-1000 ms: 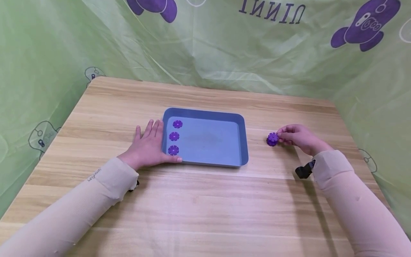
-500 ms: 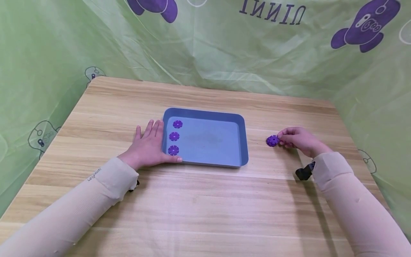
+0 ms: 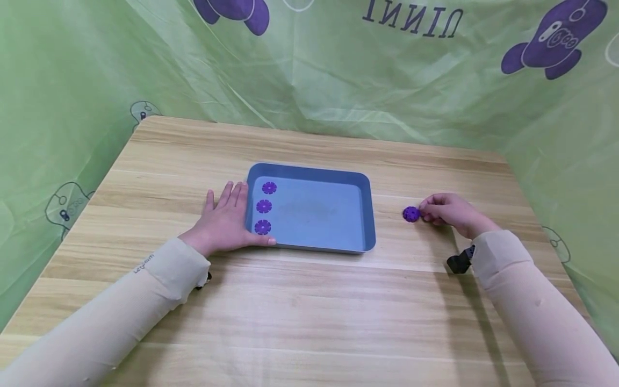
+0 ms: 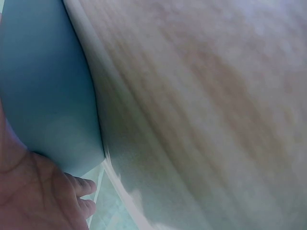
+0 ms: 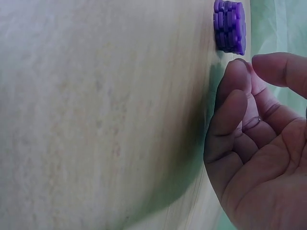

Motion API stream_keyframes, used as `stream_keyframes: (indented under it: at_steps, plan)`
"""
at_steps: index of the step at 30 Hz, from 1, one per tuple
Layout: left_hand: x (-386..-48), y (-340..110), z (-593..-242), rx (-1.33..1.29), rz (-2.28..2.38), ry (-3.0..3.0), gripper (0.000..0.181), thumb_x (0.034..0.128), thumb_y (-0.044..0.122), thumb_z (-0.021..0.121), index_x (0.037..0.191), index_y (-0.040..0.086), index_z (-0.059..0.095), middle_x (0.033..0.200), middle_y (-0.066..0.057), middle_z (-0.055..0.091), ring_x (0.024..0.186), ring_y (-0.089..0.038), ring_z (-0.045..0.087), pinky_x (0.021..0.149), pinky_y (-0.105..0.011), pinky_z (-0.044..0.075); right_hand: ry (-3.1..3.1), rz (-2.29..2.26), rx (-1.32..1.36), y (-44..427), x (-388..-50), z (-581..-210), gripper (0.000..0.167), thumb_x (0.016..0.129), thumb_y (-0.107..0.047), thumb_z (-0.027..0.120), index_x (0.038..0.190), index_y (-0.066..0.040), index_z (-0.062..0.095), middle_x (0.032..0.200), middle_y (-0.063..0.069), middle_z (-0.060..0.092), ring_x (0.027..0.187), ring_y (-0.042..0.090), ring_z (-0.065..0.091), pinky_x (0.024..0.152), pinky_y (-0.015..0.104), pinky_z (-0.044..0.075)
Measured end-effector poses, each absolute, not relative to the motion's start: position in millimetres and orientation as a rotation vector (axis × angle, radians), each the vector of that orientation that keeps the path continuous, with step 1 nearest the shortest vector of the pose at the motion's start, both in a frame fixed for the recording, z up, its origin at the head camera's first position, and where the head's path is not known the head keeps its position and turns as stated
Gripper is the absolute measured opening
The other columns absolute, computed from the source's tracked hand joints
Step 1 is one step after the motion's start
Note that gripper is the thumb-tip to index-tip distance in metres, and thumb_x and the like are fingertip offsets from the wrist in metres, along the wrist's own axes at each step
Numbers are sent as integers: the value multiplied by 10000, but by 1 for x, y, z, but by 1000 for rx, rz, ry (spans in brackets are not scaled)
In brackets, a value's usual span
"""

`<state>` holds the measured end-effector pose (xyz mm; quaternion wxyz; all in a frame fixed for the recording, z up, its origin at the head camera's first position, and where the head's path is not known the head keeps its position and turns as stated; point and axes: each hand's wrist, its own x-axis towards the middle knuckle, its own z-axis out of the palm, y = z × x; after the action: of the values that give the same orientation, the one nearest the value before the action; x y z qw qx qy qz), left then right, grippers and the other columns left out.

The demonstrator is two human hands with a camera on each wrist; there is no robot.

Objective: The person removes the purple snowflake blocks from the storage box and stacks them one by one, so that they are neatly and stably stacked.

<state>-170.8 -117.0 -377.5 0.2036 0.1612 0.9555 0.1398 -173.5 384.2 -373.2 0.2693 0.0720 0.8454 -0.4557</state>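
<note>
The left hand (image 3: 220,226) lies with spread fingers against the left side of a blue tray (image 3: 314,244), its thumb along the near rim. In the left wrist view the palm (image 4: 38,191) meets the tray wall (image 4: 53,96). Three purple notched discs lie in a column inside the tray, at the back (image 3: 269,187), middle (image 3: 264,206) and front (image 3: 263,227). Right of the tray stands a short stack of purple discs (image 3: 411,214). The right hand (image 3: 452,212) is at the stack's right edge; in the right wrist view its bent fingers (image 5: 232,112) and thumb sit just off the stack (image 5: 230,28).
The tray stands on a wooden table (image 3: 309,312). A green curtain (image 3: 309,80) with purple figures hangs behind the table and at both sides. Below the right wrist is a black device (image 3: 459,262), and the right arm casts a shadow on the table.
The disc in the right fingers has come down onto the stack, first tilted, then level, and the fingers have let go. The left hand has stayed on the tray.
</note>
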Motion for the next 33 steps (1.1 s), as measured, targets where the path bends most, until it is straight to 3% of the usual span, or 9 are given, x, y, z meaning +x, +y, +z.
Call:
stream_keyframes:
  at_steps: [22,33]
  plan:
    - [-171,-117,-378,457,392,2666,1532,681,929,634,1608,-66,-72,1695,-255,-48,1552,-413,-117,1173,-638,-161,2303,-1208,173,385,-176,-367,252,1089,-110,483,1211,105,532,951,-21,643,852,85,600,768,251,531]
    - [-172,-117,-379,461,386,2673,1534,679,927,638,1606,-73,-66,1692,-263,-48,1548,-414,-133,1174,-645,-151,2354,-1181,88,345,-191,-348,327,1100,-187,484,1264,94,523,1072,61,645,943,111,591,844,260,505]
